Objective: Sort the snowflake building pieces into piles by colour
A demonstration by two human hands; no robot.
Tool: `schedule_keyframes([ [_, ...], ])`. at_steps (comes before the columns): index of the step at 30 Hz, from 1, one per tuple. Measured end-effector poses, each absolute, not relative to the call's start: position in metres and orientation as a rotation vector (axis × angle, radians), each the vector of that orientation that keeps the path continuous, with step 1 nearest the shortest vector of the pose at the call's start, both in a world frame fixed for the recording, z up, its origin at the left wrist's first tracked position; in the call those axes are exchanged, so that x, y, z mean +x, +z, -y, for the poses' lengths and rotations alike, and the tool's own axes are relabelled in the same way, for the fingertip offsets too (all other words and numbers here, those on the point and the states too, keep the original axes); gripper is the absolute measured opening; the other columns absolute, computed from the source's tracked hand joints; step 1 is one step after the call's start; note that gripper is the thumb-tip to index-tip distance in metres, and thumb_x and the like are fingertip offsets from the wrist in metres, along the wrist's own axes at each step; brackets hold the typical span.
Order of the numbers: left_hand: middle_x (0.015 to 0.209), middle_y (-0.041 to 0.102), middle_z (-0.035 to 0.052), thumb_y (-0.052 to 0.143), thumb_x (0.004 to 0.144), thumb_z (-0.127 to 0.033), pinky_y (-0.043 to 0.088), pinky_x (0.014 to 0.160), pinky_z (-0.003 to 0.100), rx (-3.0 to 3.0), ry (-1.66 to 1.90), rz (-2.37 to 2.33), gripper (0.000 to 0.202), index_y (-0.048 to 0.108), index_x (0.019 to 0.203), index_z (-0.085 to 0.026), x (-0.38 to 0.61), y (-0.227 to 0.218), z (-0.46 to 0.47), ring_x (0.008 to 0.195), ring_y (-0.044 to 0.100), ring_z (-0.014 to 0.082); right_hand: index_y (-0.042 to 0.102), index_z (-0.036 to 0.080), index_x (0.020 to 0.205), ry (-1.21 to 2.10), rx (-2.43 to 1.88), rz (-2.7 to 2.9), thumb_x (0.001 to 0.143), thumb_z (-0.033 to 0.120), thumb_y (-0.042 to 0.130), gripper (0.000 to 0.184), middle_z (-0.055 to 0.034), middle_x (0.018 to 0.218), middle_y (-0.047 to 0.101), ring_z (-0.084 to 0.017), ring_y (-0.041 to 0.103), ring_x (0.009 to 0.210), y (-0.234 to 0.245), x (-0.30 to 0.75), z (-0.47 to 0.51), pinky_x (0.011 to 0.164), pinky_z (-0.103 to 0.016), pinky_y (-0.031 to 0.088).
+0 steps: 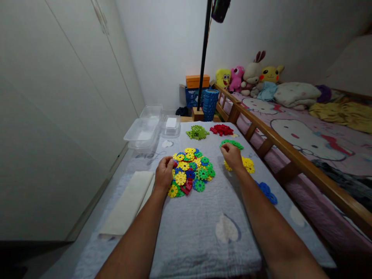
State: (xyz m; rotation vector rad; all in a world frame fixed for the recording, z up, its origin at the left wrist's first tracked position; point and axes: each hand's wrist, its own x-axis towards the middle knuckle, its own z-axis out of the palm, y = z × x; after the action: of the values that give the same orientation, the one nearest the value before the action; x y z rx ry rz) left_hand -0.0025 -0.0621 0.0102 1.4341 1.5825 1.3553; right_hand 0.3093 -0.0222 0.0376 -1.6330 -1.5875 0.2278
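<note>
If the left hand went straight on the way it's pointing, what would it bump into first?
Probably the mixed pile of colourful toy discs. The left hand has its fingers right at the pile's left edge, though whether they touch it is hard to tell.

One mixed pile [190, 175], five single-colour piles [222, 130], one orange box [197, 81], one blue roller [210, 105]

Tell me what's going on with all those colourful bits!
A person's left hand is at the left edge of a mixed heap. The right hand is by a green pile; I can't tell what it holds. Nearby are a light-green pile, red pile, yellow pile and blue pile.
</note>
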Motion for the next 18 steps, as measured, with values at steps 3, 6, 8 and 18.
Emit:
schedule_keyframes([
  [3, 0.098, 0.072, 0.0044, 0.051, 0.088, -0.043, 0.05, 0.089, 0.035, 1.417, 1.359, -1.562, 0.031, 0.067, 0.102, -0.02, -0.002, 0.01, 0.062, 0.094, 0.066, 0.0212, 0.07, 0.017, 0.088, 0.339, -1.588, 1.825, 0.084, 0.023, 0.057, 0.015, -0.0073, 0.089, 0.072, -0.02, 0.063, 0.082, 0.023, 0.283, 0.037, 0.08, -0.031, 0.046],
  [6, 0.097, 0.072, 0.0042, 0.052, 0.088, -0.043, 0.05, 0.088, 0.034, 1.4, 1.362, -1.553, 0.031, 0.066, 0.103, -0.02, -0.002, 0.01, 0.062, 0.092, 0.066, 0.0209, 0.07, 0.015, 0.108, 0.26, -1.581, 1.991, 0.086, 0.021, 0.06, 0.025, -0.0131, 0.114, 0.071, -0.024, 0.061, 0.107, 0.012, 0.267, 0.043, 0.098, -0.037, 0.041],
  [8, 0.098, 0.072, 0.0043, 0.052, 0.088, -0.043, 0.05, 0.089, 0.034, 1.41, 1.365, -1.555, 0.031, 0.067, 0.102, -0.02, -0.002, 0.009, 0.062, 0.094, 0.066, 0.0211, 0.067, 0.015, 0.117, 0.221, -1.602, 2.064, 0.09, 0.022, 0.058, 0.029, -0.0151, 0.122, 0.068, -0.025, 0.058, 0.114, 0.007, 0.262, 0.043, 0.103, -0.039, 0.038],
  [18, 0.094, 0.071, 0.0039, 0.053, 0.087, -0.042, 0.051, 0.085, 0.034, 1.385, 1.356, -1.55, 0.03, 0.066, 0.101, -0.02, -0.001, 0.015, 0.065, 0.089, 0.066, 0.0207, 0.067, 0.019, 0.098, 0.2, -1.692, 1.893, 0.085, 0.028, 0.063, 0.016, -0.0094, 0.098, 0.067, -0.024, 0.056, 0.096, 0.002, 0.257, 0.042, 0.087, -0.034, 0.042],
])
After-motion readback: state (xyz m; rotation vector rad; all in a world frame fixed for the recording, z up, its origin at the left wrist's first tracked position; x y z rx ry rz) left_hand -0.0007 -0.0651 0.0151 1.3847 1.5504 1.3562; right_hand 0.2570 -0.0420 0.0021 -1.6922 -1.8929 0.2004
